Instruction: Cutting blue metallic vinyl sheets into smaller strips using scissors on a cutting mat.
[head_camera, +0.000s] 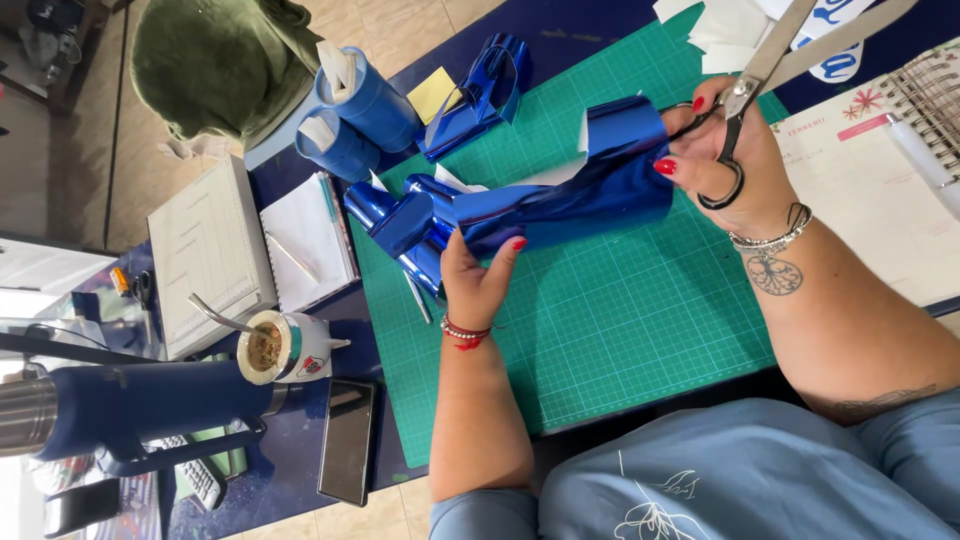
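Observation:
A long strip of shiny blue metallic foil (575, 205) is stretched above a green cutting mat (620, 330). My left hand (478, 282) grips the strip's lower edge near its middle, fingers curled over the foil. My right hand (750, 175) holds large scissors (762, 68) by their black handles, blades closed and pointing away from the foil. Its thumb and fingertips also pinch the strip's right end. The foil's left end (400, 220) lies crumpled in folds on the mat's edge.
Two blue rolls (360, 110), a yellow note (433, 93) and another foil piece (480, 90) lie at the back. A notepad (305, 240), a gourd cup with a straw (280, 345), a blue flask (130, 405) and a phone (347, 440) are at left. An open planner (880, 190) lies at right.

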